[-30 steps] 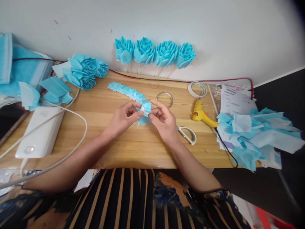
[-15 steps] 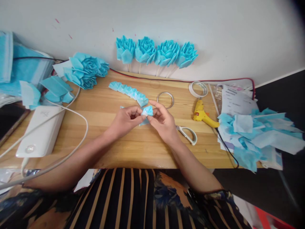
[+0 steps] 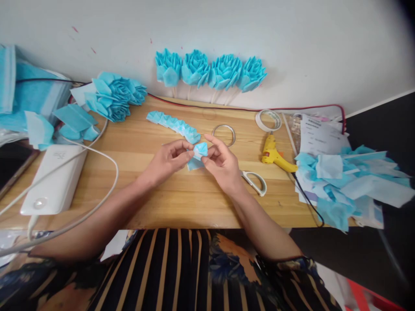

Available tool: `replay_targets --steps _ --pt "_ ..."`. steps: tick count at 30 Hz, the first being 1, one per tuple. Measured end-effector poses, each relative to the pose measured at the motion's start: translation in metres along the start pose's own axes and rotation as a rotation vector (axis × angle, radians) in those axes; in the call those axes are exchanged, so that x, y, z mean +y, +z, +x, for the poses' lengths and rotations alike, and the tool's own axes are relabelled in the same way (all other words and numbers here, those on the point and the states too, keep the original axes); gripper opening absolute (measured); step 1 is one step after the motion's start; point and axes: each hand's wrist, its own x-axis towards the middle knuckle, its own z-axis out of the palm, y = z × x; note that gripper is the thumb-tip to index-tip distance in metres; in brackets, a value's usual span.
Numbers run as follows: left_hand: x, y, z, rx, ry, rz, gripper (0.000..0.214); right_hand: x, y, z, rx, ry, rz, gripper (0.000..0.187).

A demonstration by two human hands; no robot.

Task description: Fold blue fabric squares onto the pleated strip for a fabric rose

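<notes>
My left hand (image 3: 168, 159) and my right hand (image 3: 223, 163) meet over the middle of the wooden table (image 3: 168, 203). Both pinch a small folded piece of light blue paper (image 3: 198, 153) between thumbs and fingertips. Just behind the hands lies a curved row of folded blue paper pieces (image 3: 173, 124). A metal ring (image 3: 223, 134) lies to the right of that row. White-handled scissors (image 3: 256, 182) lie beside my right wrist.
Four blue paper flowers on sticks (image 3: 210, 73) lean on the wall. More blue flowers (image 3: 113, 95) lie at the back left. A yellow glue gun (image 3: 275, 157), a tape roll (image 3: 267, 120), blue paper scraps (image 3: 346, 181) sit right. A white power bank (image 3: 55, 177) with cables lies left.
The hands keep working the small blue piece, turning and pressing it slightly; they stay in almost the same place above the table. Nothing else has moved.
</notes>
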Motion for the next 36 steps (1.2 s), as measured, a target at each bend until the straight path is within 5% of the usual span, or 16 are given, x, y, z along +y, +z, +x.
replay_targets --steps 9,18,36 --pt "-0.005 0.001 0.001 0.011 0.085 0.042 0.017 -0.005 0.002 -0.002 -0.112 0.029 0.084 0.048" --pt "-0.008 0.004 -0.001 -0.008 0.1 0.07 0.02 0.001 0.004 -0.002 -0.075 -0.015 0.047 0.05" --pt "0.0 -0.003 0.002 0.026 0.002 0.02 0.02 -0.006 -0.005 0.0 -0.182 0.055 0.186 0.053"
